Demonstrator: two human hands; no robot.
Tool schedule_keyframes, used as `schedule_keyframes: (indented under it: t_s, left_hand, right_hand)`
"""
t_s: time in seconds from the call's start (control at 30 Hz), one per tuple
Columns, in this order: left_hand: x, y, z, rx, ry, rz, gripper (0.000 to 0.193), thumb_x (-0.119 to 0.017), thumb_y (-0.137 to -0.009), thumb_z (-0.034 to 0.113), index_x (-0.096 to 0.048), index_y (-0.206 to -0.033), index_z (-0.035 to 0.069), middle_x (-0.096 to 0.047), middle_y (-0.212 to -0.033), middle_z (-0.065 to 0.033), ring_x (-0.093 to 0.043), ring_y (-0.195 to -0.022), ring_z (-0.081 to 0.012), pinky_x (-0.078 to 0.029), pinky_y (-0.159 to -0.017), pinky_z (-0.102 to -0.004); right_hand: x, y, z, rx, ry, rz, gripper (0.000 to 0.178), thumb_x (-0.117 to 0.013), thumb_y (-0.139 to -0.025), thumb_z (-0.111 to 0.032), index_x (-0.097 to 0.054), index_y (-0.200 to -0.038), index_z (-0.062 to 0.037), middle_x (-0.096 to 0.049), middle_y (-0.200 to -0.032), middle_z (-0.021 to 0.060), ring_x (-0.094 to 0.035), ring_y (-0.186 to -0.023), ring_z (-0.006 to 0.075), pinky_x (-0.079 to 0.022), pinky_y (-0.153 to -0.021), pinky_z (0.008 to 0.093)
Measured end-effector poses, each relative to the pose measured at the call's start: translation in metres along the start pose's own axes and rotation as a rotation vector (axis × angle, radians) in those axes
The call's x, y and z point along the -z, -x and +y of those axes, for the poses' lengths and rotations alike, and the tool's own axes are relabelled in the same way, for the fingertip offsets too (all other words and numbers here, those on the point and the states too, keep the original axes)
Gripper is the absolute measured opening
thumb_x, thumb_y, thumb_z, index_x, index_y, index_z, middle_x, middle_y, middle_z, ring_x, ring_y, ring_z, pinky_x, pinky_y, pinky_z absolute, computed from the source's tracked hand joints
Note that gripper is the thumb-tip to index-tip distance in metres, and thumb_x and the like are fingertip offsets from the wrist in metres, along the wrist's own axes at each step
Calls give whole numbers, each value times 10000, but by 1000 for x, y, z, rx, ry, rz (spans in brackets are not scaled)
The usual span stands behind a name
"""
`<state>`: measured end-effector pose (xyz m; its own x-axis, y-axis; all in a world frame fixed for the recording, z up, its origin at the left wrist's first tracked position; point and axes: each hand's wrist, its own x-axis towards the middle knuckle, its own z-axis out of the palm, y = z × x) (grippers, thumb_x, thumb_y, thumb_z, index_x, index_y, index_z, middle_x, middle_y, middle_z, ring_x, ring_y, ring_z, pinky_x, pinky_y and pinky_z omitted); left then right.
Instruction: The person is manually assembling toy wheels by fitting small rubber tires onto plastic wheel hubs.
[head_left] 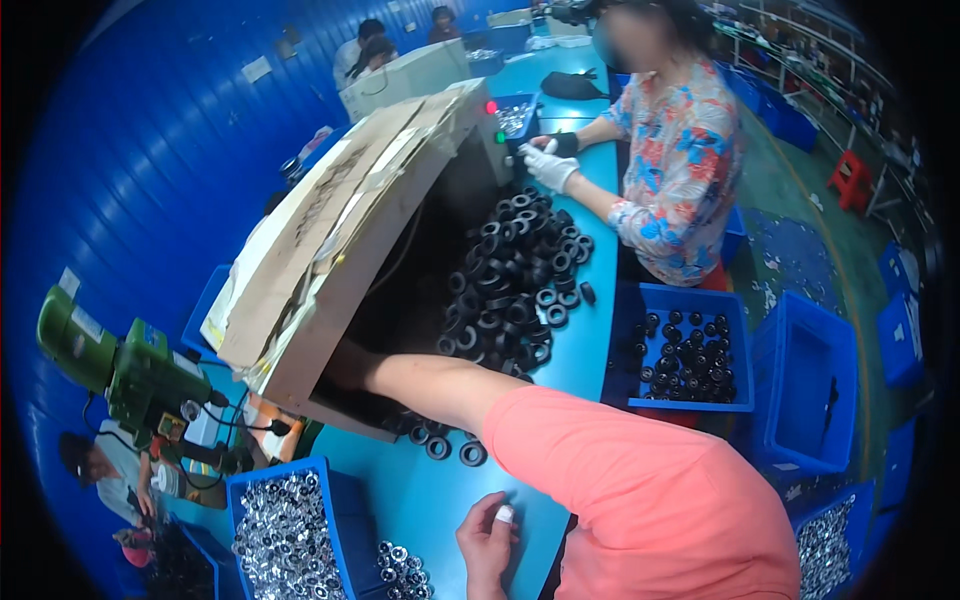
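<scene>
My right arm, in a pink sleeve, reaches left across the blue-green tabletop [415, 490]. My right hand [347, 366] is in the dark hollow under a cardboard-topped box-shaped machine [330, 230]; its fingers are hidden in shadow. A heap of black rings [510, 270] lies beside and beyond that forearm, and a few more rings [472, 453] lie on the near side. Lower down, my left hand [485, 540] rests near the table's edge, loosely curled with its fingers apart. A white wrap covers one fingertip, and I see nothing held there.
A blue bin of shiny metal parts [285, 530] stands at the lower left, by a green drill-press-like machine [130, 365]. On the right are a blue bin of black round parts [690, 350] and another blue bin [808, 390]. A gloved co-worker [680, 180] sits across.
</scene>
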<state>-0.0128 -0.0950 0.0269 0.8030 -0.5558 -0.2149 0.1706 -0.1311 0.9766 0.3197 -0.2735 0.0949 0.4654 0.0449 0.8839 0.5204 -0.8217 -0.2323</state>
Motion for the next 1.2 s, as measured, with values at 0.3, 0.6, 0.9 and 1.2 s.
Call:
schedule_keyframes:
  t_s: [0.3, 0.6, 0.9, 1.2]
  left_hand:
    - [-3, -6, -7, -43, 157, -33, 337, -693, -972, 9, -653, -1307, 7, -718, -966, -106, -670, -704, -151, -566, -545, -275]
    - [22, -18, -8, -251, 55, 304, 341, -655, -1012, 80, -624, -1347, 21, -689, -1048, -82, -647, -805, -129, -538, -616, -258]
    - [33, -37, -28, -427, -105, 626, 355, -617, -1051, 150, -595, -1387, 36, -659, -1130, -58, -624, -905, -107, -511, -687, -241]
    - [34, -24, -31, -403, 4, 746, 350, -566, -1088, 169, -567, -1415, 44, -629, -1184, -41, -606, -978, -87, -494, -740, -223]
  right_hand:
    - [96, 43, 1, -212, 94, -420, 292, -699, -817, -113, -756, -1099, -63, -693, -1133, 257, -711, -1044, 403, -592, -875, 483]
    - [232, 127, -108, -287, -299, -452, 354, -802, -727, -136, -762, -1078, -153, -656, -1040, 179, -707, -917, 387, -573, -780, 483]
    - [182, 187, -126, -184, -381, -632, 453, -836, -725, -202, -740, -1167, -199, -618, -1179, 145, -628, -1055, 386, -517, -901, 488]
    - [163, 190, -131, -11, -302, -738, 564, -861, -737, -284, -710, -1277, -230, -578, -1368, 124, -537, -1257, 376, -448, -1052, 505]
